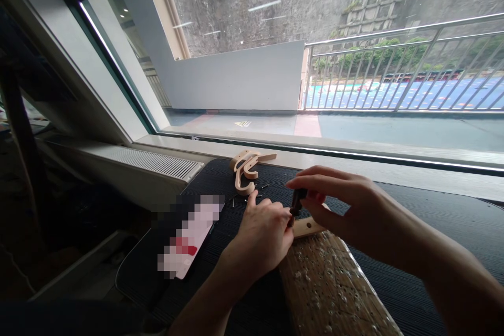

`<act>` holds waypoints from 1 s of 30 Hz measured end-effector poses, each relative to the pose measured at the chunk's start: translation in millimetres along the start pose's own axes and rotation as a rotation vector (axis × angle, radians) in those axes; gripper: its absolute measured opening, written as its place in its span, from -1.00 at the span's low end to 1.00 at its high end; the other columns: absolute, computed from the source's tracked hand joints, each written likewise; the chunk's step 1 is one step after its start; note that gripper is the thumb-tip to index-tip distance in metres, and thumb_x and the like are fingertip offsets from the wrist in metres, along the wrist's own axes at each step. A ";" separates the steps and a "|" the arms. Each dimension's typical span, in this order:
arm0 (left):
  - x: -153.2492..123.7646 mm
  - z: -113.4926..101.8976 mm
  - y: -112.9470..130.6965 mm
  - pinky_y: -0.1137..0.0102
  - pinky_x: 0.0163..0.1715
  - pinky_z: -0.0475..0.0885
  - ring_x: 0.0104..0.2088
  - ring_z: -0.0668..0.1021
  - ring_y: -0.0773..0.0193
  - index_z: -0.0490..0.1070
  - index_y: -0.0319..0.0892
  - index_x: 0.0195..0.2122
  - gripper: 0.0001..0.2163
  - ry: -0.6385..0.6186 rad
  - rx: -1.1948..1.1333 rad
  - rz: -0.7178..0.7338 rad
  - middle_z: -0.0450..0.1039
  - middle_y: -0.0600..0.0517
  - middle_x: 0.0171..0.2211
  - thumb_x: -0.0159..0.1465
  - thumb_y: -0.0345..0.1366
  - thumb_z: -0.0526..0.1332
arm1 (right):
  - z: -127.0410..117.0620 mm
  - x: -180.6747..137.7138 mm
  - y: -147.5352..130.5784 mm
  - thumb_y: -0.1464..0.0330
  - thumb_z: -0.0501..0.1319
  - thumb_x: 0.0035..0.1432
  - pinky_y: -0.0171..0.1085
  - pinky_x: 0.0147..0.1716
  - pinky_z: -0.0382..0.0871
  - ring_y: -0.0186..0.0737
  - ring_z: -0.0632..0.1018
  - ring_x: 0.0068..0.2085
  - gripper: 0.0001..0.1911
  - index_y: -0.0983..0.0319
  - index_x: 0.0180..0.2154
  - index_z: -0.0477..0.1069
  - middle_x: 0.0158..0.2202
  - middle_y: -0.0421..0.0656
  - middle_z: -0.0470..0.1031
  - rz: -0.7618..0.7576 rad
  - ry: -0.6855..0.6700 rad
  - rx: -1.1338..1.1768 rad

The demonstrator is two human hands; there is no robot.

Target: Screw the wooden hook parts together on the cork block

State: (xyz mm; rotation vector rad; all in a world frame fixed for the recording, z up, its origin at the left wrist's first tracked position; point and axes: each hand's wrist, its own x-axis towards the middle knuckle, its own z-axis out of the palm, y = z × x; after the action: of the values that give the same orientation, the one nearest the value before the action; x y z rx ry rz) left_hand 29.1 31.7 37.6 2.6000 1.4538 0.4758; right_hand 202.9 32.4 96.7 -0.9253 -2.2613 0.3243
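My left hand (pixel 263 231) is curled closed at the near end of a light wooden piece (pixel 307 227), pinching something small that I cannot make out. My right hand (pixel 342 207) is closed round a short dark tool (pixel 296 202), held upright with its tip down beside my left fingers. The wooden piece lies on a worn, pitted wooden board (pixel 331 289) on a black ribbed mat (pixel 413 252). Farther back lie curved wooden hook-shaped pieces (pixel 247 168) with several small dark screws (pixel 252 194) scattered near them.
A blurred-out flat rectangular object (pixel 191 236) lies on the mat to the left. A white vent grille (pixel 157 163) and window sill (pixel 354 160) run along the back, below a large window. The mat's left edge drops off to dark floor space.
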 end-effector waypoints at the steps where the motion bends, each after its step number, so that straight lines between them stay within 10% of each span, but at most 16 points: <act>1: -0.1 -0.9 -0.1 0.02 0.20 -0.02 -0.29 0.50 0.25 0.43 -0.13 -0.38 -0.86 -0.002 -0.004 0.000 0.49 0.08 -0.42 0.23 -0.35 0.09 | -1.7 -0.9 -0.2 0.40 0.11 0.20 -0.38 -0.25 0.35 -0.35 0.48 -0.22 -0.73 0.12 -0.07 0.42 -0.16 -0.19 0.47 -0.005 -0.002 0.007; 30: 0.2 0.1 2.5 0.06 0.21 -0.01 -0.31 0.51 0.26 0.43 -0.14 -0.42 -0.83 0.011 0.030 -0.004 0.51 0.06 -0.42 0.24 -0.31 0.08 | 6.4 0.8 -0.8 0.27 0.22 0.10 -0.34 -0.43 0.34 -0.34 0.47 -0.42 -0.81 0.16 -0.21 0.40 -0.37 -0.20 0.49 0.145 0.078 -0.071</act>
State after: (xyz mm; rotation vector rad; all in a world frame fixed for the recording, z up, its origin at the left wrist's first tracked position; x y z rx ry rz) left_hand 31.3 30.6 38.2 2.6216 1.4805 0.4721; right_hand 197.8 32.6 92.7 -1.1225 -2.1513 0.2686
